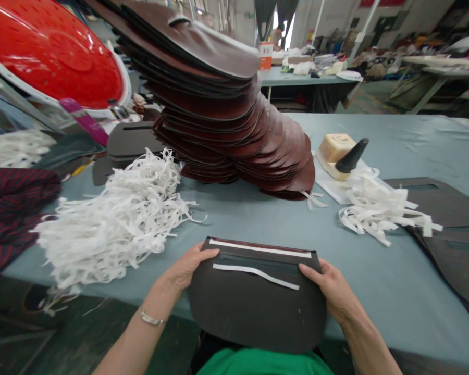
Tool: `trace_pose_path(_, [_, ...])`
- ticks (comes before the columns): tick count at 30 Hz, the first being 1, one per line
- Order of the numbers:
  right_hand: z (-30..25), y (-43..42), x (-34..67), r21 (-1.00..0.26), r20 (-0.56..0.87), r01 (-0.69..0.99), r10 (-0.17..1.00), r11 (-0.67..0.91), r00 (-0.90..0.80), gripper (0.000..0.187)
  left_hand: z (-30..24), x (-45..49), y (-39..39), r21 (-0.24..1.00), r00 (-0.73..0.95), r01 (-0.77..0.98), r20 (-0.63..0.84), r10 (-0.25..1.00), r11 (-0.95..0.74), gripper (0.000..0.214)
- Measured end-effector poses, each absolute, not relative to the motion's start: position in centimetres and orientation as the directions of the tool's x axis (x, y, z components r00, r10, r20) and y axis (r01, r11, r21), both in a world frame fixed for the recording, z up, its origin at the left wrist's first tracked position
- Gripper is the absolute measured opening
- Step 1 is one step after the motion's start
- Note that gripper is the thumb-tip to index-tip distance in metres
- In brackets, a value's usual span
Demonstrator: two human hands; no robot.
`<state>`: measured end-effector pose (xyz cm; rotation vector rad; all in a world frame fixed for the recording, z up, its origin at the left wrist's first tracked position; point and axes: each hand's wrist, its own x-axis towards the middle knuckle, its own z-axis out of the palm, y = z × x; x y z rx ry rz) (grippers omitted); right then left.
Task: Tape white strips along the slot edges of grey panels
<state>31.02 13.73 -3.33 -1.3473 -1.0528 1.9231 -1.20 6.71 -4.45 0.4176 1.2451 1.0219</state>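
A dark grey flap-shaped panel (258, 312) with rounded lower corners lies at the table's near edge and juts out over it. My left hand (191, 263) grips its upper left corner, thumb on top and fingers hidden beneath. At the upper right corner my right hand (326, 281) pinches the same panel, its thumb on the face. Along the panel's top edge runs a white strip (258, 247), with a thin brown border showing above it. Lower down, a second white strip (256, 274) lies slightly bent across the face, touched by neither hand.
A tall leaning stack of brown leather-like panels (234, 120) rises ahead. Heaps of white strips lie left (117, 224) and right (379, 203). Near the right heap stand a yellowish block (335, 151) and a black cone-shaped piece (352, 156). More grey panels (453, 224) lie at right.
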Motion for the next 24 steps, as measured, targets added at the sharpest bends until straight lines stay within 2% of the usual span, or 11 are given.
trace_pose_path(4, [-3.1, 14.3, 31.7, -0.706, -0.548, -0.14, 0.66, -0.695, -0.514, 0.034, -5.8, -1.7, 6.2, 0.603, 0.084, -0.544, -0.652, 0.754, 0.583, 0.024])
trace_pose_path(6, [-3.5, 14.5, 32.0, -0.667, -0.546, -0.177, 0.637, -0.723, -0.545, 0.029, -6.4, -2.0, 6.2, 0.508, 0.162, -0.601, -0.678, 0.717, 0.617, 0.025])
trace_pose_path(8, [-3.9, 14.4, 32.1, -0.633, -0.554, -0.222, 0.634, -0.741, -0.54, 0.024, -6.6, -2.1, 6.2, 0.469, 0.196, -0.63, -0.675, 0.711, 0.619, 0.028])
trace_pose_path(11, [-4.2, 14.0, 32.0, -0.601, -0.566, -0.283, 0.648, -0.747, -0.51, 0.021, -5.9, -1.6, 6.1, 0.562, 0.157, -0.585, -0.629, 0.761, 0.585, 0.029])
trace_pose_path(13, [-3.9, 13.8, 31.8, -0.634, -0.557, -0.262, 0.664, -0.728, -0.499, 0.028, -4.9, -1.0, 6.2, 0.663, 0.119, -0.494, -0.589, 0.799, 0.563, 0.035])
trace_pose_path(16, [-3.3, 13.8, 31.6, -0.743, -0.534, -0.143, 0.707, -0.654, -0.463, 0.042, -3.8, -0.2, 6.5, 0.818, -0.007, -0.312, -0.51, 0.86, 0.483, 0.045])
trace_pose_path(18, [-3.2, 14.0, 31.7, -0.807, -0.524, -0.044, 0.748, -0.589, -0.407, 0.045, -3.8, -0.1, 6.9, 0.889, -0.1, -0.174, -0.444, 0.89, 0.424, 0.044])
trace_pose_path(21, [-4.0, 14.8, 31.9, -0.874, -0.485, 0.186, 0.828, -0.449, -0.28, 0.043, -4.4, -0.4, 7.4, 0.925, -0.145, -0.032, -0.38, 0.914, 0.379, 0.038])
trace_pose_path(24, [-5.8, 15.8, 32.1, -0.864, -0.344, 0.444, 0.922, -0.237, -0.177, 0.043, -5.1, -0.7, 8.1, 0.939, -0.141, 0.023, -0.336, 0.931, 0.342, 0.035])
